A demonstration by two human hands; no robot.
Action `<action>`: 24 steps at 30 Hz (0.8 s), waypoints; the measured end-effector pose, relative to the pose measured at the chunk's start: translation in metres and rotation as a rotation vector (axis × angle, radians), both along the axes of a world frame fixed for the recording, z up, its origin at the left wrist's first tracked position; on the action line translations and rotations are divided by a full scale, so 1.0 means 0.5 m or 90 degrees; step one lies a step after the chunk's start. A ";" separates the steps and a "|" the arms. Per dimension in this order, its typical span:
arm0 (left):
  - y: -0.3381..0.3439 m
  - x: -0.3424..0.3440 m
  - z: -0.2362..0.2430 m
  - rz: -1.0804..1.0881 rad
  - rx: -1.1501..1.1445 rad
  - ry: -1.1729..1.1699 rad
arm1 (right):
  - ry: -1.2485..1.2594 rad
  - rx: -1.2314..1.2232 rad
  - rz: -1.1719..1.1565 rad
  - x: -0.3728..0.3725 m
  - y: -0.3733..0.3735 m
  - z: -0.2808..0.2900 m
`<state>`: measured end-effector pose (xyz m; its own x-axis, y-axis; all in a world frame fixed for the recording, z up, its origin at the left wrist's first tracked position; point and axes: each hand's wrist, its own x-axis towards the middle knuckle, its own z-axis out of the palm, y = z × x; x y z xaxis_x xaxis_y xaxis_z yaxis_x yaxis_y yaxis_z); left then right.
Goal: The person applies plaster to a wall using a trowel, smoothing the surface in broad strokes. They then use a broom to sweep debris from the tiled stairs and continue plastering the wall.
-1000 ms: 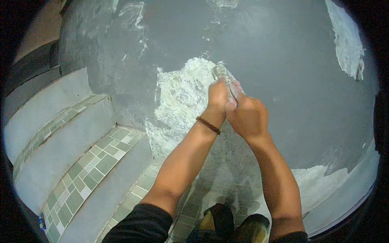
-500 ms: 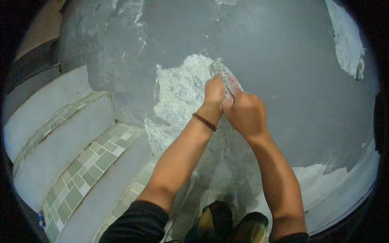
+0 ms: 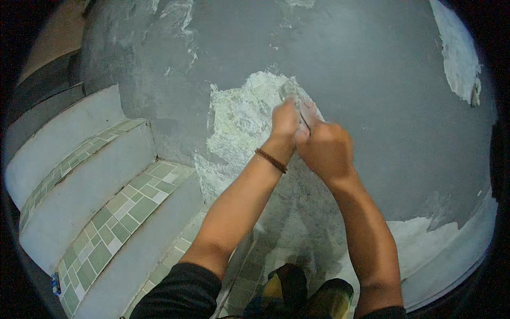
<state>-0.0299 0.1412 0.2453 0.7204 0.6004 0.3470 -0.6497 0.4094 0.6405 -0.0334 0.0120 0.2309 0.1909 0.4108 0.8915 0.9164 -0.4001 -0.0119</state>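
A flat, plaster-smeared scraper (image 3: 289,89) is pressed against the wall, its greyish end at the upper edge of a bare rough patch (image 3: 239,114). My left hand (image 3: 285,119), below a brown beaded bracelet (image 3: 271,160), is closed on it with the thumb pointing up along it. Just right of it and touching, my right hand (image 3: 325,149) is closed round its lower part. A thin dark edge shows between the two hands. Most of the tool is hidden by my fingers. Around the pale patch lies dark grey wall coating (image 3: 393,122).
Curved steps with green and white tiled treads (image 3: 106,228) rise at the left. Another pale scraped patch (image 3: 459,58) is at the upper right of the wall, and one more pale area (image 3: 417,242) lies low on the right. My feet (image 3: 289,284) are below.
My hands stay closed together on the scraper at nearly the same spot on the patch. The whole view has shifted slightly, with the wall and steps a little further right.
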 end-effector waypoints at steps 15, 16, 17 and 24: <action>0.000 -0.007 -0.001 -0.014 -0.039 -0.019 | -0.058 0.022 0.001 -0.005 0.007 -0.004; -0.004 -0.010 -0.006 -0.022 -0.038 0.001 | -0.028 0.009 0.002 -0.007 0.005 -0.006; -0.005 -0.012 -0.008 -0.028 -0.022 0.001 | 0.020 -0.014 -0.012 -0.009 0.004 -0.007; 0.039 -0.017 0.032 -0.006 -0.029 -0.025 | -0.101 0.031 0.019 0.008 0.048 0.020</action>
